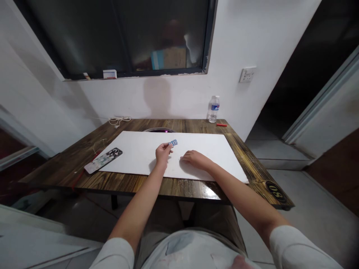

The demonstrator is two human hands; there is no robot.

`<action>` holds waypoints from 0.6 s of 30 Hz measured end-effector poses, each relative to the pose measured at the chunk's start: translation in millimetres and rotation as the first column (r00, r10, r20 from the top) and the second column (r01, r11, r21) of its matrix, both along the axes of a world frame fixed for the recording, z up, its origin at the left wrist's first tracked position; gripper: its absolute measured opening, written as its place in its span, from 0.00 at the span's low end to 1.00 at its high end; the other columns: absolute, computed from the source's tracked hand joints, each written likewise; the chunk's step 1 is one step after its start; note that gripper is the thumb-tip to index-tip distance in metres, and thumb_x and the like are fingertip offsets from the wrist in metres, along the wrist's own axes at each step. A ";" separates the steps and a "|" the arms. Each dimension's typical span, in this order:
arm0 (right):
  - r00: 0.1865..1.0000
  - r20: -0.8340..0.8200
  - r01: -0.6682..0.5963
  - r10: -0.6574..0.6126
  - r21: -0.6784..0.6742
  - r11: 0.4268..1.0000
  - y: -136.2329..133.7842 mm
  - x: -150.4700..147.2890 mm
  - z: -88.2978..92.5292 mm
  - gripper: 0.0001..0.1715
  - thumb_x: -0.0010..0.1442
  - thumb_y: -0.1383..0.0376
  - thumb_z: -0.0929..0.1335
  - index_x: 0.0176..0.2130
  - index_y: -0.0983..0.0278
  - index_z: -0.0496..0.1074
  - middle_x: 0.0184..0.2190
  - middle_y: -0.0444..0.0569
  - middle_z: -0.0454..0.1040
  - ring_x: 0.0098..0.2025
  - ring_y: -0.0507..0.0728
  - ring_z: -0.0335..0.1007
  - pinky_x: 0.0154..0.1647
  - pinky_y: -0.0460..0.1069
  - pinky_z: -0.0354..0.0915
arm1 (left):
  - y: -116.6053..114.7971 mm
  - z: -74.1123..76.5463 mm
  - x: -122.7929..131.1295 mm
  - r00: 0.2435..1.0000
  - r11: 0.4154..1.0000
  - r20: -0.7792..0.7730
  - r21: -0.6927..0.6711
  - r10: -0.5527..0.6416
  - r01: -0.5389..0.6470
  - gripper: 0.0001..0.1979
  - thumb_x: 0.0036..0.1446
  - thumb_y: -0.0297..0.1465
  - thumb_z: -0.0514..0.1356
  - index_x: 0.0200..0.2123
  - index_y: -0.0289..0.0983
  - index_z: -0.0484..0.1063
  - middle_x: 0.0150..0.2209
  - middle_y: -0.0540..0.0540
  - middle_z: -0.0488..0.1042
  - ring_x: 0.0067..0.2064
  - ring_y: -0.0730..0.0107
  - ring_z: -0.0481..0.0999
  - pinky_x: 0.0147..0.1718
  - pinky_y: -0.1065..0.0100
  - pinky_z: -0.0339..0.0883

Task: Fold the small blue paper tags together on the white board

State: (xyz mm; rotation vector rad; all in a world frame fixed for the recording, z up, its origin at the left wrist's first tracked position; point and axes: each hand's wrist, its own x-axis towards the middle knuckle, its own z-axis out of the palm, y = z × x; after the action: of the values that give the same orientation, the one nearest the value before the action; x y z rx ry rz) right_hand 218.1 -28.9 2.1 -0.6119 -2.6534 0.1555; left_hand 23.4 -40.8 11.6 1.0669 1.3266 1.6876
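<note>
On white board [131, 153], left hand [163, 155] clamps blue card [173, 142]; right hand [196, 159] lies open

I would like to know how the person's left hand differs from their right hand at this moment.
The left hand pinches a small blue-and-white strip, while the right hand holds nothing. The left hand is curled around its strip; the right hand lies flatter, fingers pointing toward the left hand. The left hand also sits slightly farther from the person than the right. Both are bare and over the white board.
</note>
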 end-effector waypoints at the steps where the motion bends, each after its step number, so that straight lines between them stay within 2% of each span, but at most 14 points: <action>1: 1.000 0.024 0.007 -0.008 0.023 1.000 -1.0 -0.4 0.8 0.13 0.63 0.72 0.66 0.45 0.64 0.78 0.39 0.54 0.80 0.43 0.58 0.74 0.47 0.52 0.65 | 0.0 -0.2 0.0 1.000 1.000 0.002 0.001 -0.001 0.001 0.16 0.42 0.40 0.68 0.32 0.36 0.74 0.26 0.50 0.75 0.24 0.76 0.71 0.24 0.74 0.60; 8: 0.984 0.170 0.026 -0.053 0.153 0.988 -7.3 -2.8 5.5 0.16 0.65 0.71 0.64 0.50 0.65 0.75 0.39 0.54 0.79 0.42 0.58 0.72 0.43 0.51 0.62 | 2.0 -2.2 0.4 1.000 1.000 -0.001 -0.011 -0.006 0.006 0.17 0.41 0.40 0.68 0.32 0.36 0.74 0.27 0.48 0.77 0.24 0.76 0.71 0.24 0.74 0.61; 12: 0.974 0.220 -0.001 -0.045 0.202 0.979 -10.4 -3.3 9.5 0.20 0.64 0.72 0.65 0.54 0.63 0.74 0.43 0.54 0.78 0.43 0.59 0.71 0.43 0.52 0.61 | 2.7 -3.4 -0.1 1.000 1.000 -0.016 -0.012 -0.006 0.006 0.18 0.40 0.41 0.68 0.33 0.36 0.75 0.27 0.49 0.76 0.24 0.75 0.71 0.23 0.74 0.61; 15: 0.974 0.224 -0.027 -0.021 0.208 0.978 -9.6 -2.7 10.6 0.18 0.64 0.71 0.65 0.51 0.61 0.76 0.47 0.55 0.77 0.44 0.59 0.71 0.44 0.52 0.61 | 3.0 -4.6 -0.8 1.000 1.000 -0.011 -0.011 -0.005 0.005 0.18 0.40 0.40 0.68 0.33 0.35 0.75 0.26 0.49 0.75 0.24 0.76 0.71 0.23 0.74 0.60; 18: 0.977 0.213 -0.028 -0.017 0.206 0.978 -6.6 -1.8 8.9 0.15 0.64 0.70 0.65 0.48 0.62 0.77 0.45 0.55 0.78 0.42 0.57 0.72 0.44 0.52 0.61 | 2.8 -4.8 -0.9 1.000 1.000 0.006 -0.002 -0.002 0.002 0.18 0.39 0.40 0.69 0.33 0.35 0.75 0.25 0.49 0.75 0.23 0.76 0.70 0.22 0.75 0.59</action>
State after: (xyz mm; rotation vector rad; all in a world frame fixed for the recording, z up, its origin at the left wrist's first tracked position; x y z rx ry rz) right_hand 216.3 -35.5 11.0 -0.5802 -2.8279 -0.1960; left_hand 22.5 -38.0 6.8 1.0614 1.3228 1.6857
